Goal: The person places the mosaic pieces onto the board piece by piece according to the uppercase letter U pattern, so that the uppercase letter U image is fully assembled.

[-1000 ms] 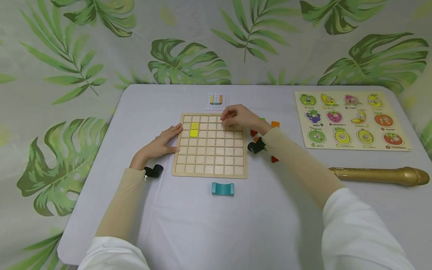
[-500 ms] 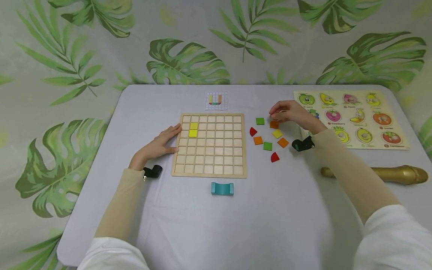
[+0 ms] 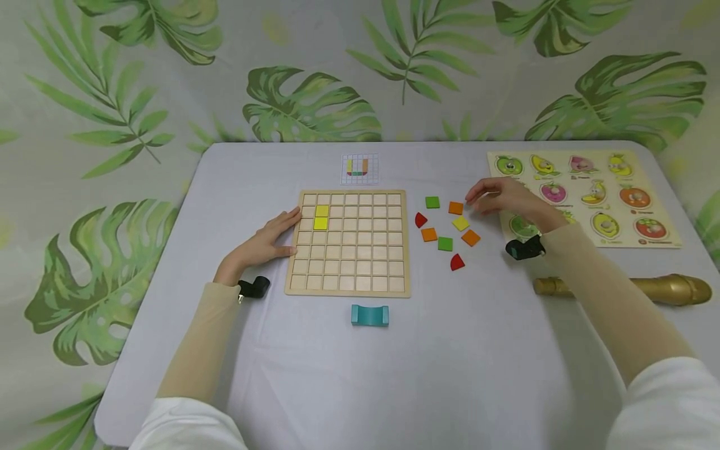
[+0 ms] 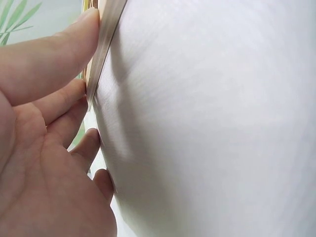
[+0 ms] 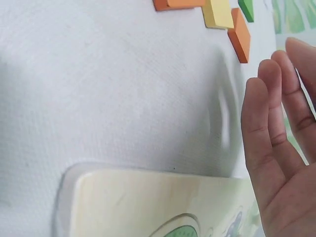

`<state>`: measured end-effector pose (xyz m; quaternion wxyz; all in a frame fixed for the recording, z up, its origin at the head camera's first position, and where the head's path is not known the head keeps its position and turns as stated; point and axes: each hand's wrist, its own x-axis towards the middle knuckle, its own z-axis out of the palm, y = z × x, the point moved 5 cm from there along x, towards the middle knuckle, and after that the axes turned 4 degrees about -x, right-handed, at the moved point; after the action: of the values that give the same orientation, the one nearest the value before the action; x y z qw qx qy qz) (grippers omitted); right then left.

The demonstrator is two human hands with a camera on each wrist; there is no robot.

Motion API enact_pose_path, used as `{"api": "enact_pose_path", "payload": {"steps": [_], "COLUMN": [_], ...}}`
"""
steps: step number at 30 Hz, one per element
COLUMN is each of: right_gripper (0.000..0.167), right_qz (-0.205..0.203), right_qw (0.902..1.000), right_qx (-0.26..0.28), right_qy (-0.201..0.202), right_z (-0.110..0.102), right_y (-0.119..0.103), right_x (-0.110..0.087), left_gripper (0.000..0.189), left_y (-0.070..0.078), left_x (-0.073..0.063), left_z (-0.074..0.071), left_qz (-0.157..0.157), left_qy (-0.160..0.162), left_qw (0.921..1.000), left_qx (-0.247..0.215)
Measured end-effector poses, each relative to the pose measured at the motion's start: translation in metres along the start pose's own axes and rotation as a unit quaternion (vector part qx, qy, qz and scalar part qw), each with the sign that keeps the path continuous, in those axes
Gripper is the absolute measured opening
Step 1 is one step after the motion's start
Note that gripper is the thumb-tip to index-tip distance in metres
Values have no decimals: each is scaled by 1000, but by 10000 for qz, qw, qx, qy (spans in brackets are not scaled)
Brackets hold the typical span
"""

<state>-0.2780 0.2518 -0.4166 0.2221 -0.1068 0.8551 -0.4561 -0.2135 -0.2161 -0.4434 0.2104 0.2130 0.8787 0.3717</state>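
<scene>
A square wooden grid board (image 3: pixel 349 253) lies on the table, with two yellow tiles (image 3: pixel 321 217) one below the other in its upper left cells. My left hand (image 3: pixel 261 242) touches the board's left edge with fingers and thumb extended; the left wrist view shows the fingertips against the wooden rim (image 4: pixel 106 42). To the right of the board lie loose tiles: green (image 3: pixel 432 202), orange (image 3: pixel 455 207), yellow (image 3: pixel 460 223) and red quarter-round ones (image 3: pixel 457 262). My right hand (image 3: pixel 503 199) hovers just right of them, holding nothing, its fingers loosely bent.
A small pattern card (image 3: pixel 359 169) lies behind the board. In front of it stands a teal curved block (image 3: pixel 369 315). A fruit puzzle board (image 3: pixel 585 197) occupies the back right, partly under my right hand. A gold flute-like tube (image 3: pixel 669 290) lies beneath my right forearm.
My right hand has moved from the grid board's upper right, across the loose tiles, to their right side. The left hand stays at the board's edge. The yellow tiles have not moved.
</scene>
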Motion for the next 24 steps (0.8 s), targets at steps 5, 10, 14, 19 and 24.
{"api": "enact_pose_path", "payload": {"steps": [5,10,14,19,24], "right_gripper": [22,22,21,20,20], "right_qz": [-243,-518,-653,-668,-542], "right_qw": [9991,9973,9961,9945,9933], "right_qx": [-274,-300,-407,-633,-920], "right_qy": [-232,-434,-426,-499,-445], "right_z": [8,14,17,22,27], "right_y": [0,-1,-2,-4,-4], "right_x": [1,2,3,4,3], "left_gripper": [77,77,77,78,78], "left_y": [1,1,1,1,1], "left_x": [0,0,0,0,-1], "left_z": [0,0,0,0,0], "left_qz": [-49,-48,-29,-2,23], "left_qy": [9,18,26,29,31], "left_qw": [10000,10000,10000,10000,10000], "left_qx": [-42,-30,3,-28,-40]}}
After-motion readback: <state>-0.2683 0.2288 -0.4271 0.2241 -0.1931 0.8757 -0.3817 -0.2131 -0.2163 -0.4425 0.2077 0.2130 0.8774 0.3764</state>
